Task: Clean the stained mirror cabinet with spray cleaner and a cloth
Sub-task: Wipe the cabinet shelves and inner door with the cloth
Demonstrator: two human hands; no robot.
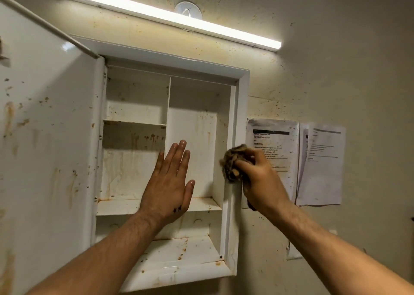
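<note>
One cabinet [243,115], one cloth [233,164], two papers [320,164]. The right hand [262,176] clutches the cloth, bunched at its ten o'clock; the left hand [168,182] is spread, fingers straight.

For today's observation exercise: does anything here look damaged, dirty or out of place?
Yes. Brown, rust-like stains and drips streak the open cabinet and its door; specks dot the surrounding wall. The cloth in the right hand looks mottled brown.
</note>
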